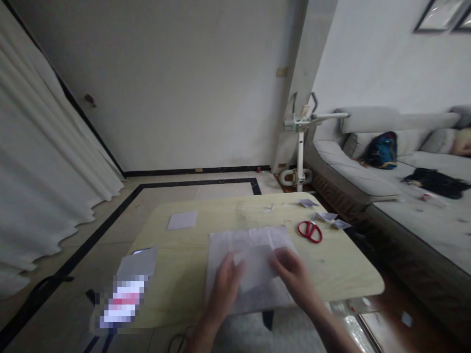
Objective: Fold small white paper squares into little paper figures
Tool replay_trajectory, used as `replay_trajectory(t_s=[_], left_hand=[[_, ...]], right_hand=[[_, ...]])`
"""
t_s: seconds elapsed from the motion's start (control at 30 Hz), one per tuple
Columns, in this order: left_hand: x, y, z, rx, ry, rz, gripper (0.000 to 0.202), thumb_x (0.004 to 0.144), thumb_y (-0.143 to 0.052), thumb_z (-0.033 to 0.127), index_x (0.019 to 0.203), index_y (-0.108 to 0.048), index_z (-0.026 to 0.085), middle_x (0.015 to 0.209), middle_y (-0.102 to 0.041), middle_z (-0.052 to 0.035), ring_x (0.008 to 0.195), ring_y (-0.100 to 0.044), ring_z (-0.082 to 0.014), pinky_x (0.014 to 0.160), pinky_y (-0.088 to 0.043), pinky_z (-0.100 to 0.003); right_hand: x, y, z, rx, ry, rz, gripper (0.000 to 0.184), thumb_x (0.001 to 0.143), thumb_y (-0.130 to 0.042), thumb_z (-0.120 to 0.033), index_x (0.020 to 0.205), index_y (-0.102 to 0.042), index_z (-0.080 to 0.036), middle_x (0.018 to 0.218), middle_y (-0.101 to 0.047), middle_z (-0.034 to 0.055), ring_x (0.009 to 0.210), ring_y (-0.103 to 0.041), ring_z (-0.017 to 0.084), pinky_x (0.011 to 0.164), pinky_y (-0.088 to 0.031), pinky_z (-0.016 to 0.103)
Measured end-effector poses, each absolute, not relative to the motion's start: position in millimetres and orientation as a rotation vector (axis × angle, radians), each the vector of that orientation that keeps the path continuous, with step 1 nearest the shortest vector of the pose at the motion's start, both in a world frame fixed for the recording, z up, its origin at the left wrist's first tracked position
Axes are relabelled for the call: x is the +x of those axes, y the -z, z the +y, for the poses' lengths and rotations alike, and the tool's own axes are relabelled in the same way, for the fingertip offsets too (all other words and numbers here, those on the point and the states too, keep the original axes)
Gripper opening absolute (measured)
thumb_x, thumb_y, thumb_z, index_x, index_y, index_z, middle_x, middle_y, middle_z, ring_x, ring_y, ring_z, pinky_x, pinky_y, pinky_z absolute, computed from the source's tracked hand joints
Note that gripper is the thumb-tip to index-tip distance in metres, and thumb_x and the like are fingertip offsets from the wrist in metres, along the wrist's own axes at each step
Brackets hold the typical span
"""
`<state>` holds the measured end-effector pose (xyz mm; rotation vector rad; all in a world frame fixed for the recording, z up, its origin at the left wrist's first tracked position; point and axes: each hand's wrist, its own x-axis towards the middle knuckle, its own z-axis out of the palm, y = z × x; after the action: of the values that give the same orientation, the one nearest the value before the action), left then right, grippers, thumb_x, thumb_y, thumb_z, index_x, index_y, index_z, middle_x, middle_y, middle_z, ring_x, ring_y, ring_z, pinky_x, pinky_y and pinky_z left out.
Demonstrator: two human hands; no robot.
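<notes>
A large white sheet of paper (235,245) lies on the pale wooden table (184,264), its near part folded up into a smaller flap (255,267). My left hand (226,282) rests on the flap's left edge with fingers pressed down on it. At the flap's right edge is my right hand (290,269), its fingers curled onto the paper. The picture is blurred, so the finger grip is not sharp.
Red-handled scissors (309,231) lie right of the sheet, with paper scraps (331,219) beyond them. Two smaller paper pieces (182,220) (138,262) lie on the table's left. A grey sofa (405,196) stands at right, a white stand (300,147) behind the table.
</notes>
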<state>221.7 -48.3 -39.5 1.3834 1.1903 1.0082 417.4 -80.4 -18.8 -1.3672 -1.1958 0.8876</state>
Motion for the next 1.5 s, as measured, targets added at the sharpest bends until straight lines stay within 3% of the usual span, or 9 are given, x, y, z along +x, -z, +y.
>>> replay_trajectory(t_s=[0.07, 0.2, 0.37, 0.6, 0.8, 0.97, 1.23, 1.37, 1.5], left_hand=[[229.9, 37.8, -43.0, 1.372, -1.02, 1.202, 0.042, 0.083, -0.062, 0.053, 0.1, -0.069, 0.015, 0.075, -0.071, -0.0039, 0.066, -0.066, -0.0205, 0.058, -0.051, -0.027], [234.1, 37.9, -34.2, 1.373, -1.033, 1.239, 0.038, 0.075, -0.068, 0.051, 0.089, -0.071, 0.015, 0.056, -0.061, 0.0018, 0.051, -0.057, -0.0182, 0.047, -0.043, -0.026], [235.3, 37.0, -25.3, 1.373, -1.075, 1.253, 0.037, 0.068, -0.071, 0.051, 0.078, -0.074, 0.016, 0.061, -0.067, -0.0021, 0.057, -0.061, -0.0214, 0.05, -0.045, -0.028], [245.3, 37.8, 2.5, 1.314, -1.172, 1.242, 0.036, 0.071, -0.067, 0.049, 0.084, -0.071, 0.016, 0.055, -0.058, 0.0035, 0.053, -0.055, -0.0169, 0.048, -0.04, -0.024], [252.0, 32.1, 28.6, 1.363, -1.061, 1.051, 0.025, 0.07, -0.072, 0.041, 0.077, -0.075, 0.016, 0.071, -0.074, -0.003, 0.068, -0.066, -0.0219, 0.062, -0.05, -0.028], [261.8, 29.0, 54.3, 1.375, -1.006, 0.917, 0.025, 0.069, -0.074, 0.033, 0.088, -0.079, 0.017, 0.09, -0.08, -0.0078, 0.089, -0.071, -0.0269, 0.08, -0.053, -0.033], [270.6, 46.5, 63.4, 1.345, -1.069, 0.996, 0.02, 0.093, -0.064, 0.032, 0.1, -0.068, 0.014, 0.097, -0.072, -0.0046, 0.086, -0.069, -0.0192, 0.08, -0.056, -0.038], [268.7, 59.1, 67.8, 1.352, -1.036, 1.054, 0.026, 0.095, -0.062, 0.033, 0.115, -0.063, 0.015, 0.112, -0.068, -0.0071, 0.092, -0.068, -0.0206, 0.08, -0.058, -0.04], [272.7, 57.8, 64.5, 1.392, -1.013, 1.073, 0.026, 0.095, -0.062, 0.032, 0.115, -0.064, 0.015, 0.111, -0.068, -0.007, 0.091, -0.068, -0.0202, 0.079, -0.058, -0.04]], right_hand=[[414.6, 15.6, -78.8, -1.347, -0.886, -1.245, 0.031, 0.084, -0.065, -0.049, 0.076, -0.062, -0.019, 0.069, -0.06, 0.0013, 0.064, -0.057, 0.018, 0.059, -0.047, 0.03], [418.6, 14.3, -74.8, -1.343, -0.84, -1.232, 0.027, 0.085, -0.064, -0.044, 0.076, -0.062, -0.019, 0.067, -0.058, -0.0005, 0.061, -0.054, 0.016, 0.057, -0.045, 0.028], [423.7, 20.3, -60.2, -1.319, -0.861, -1.208, 0.031, 0.083, -0.066, -0.047, 0.072, -0.062, -0.018, 0.061, -0.056, -0.002, 0.055, -0.053, 0.014, 0.052, -0.043, 0.026], [423.7, 29.1, -29.5, -1.321, -0.831, -1.145, 0.031, 0.08, -0.065, -0.049, 0.072, -0.063, -0.019, 0.062, -0.061, 0.0005, 0.057, -0.057, 0.017, 0.053, -0.046, 0.027], [425.8, 24.9, -9.3, -1.332, -0.781, -1.141, 0.024, 0.08, -0.064, -0.041, 0.079, -0.071, -0.018, 0.071, -0.071, 0.0046, 0.065, -0.064, 0.021, 0.06, -0.05, 0.03], [431.8, 17.3, 4.7, -1.329, -0.72, -1.138, 0.023, 0.079, -0.066, -0.036, 0.083, -0.077, -0.017, 0.081, -0.077, 0.0069, 0.075, -0.068, 0.025, 0.068, -0.052, 0.033], [418.9, 28.4, 7.4, -1.228, -0.893, -1.138, 0.026, 0.079, -0.066, -0.044, 0.089, -0.073, -0.021, 0.078, -0.076, 0.0048, 0.068, -0.068, 0.024, 0.059, -0.052, 0.032], [419.0, 48.0, 8.4, -1.259, -0.979, -1.165, 0.02, 0.08, -0.067, -0.045, 0.083, -0.072, -0.027, 0.084, -0.077, 0.0042, 0.076, -0.07, 0.027, 0.068, -0.054, 0.035], [420.3, 52.4, 7.3, -1.281, -0.974, -1.186, 0.021, 0.081, -0.065, -0.048, 0.084, -0.071, -0.029, 0.09, -0.078, 0.0049, 0.077, -0.07, 0.028, 0.068, -0.055, 0.035]])
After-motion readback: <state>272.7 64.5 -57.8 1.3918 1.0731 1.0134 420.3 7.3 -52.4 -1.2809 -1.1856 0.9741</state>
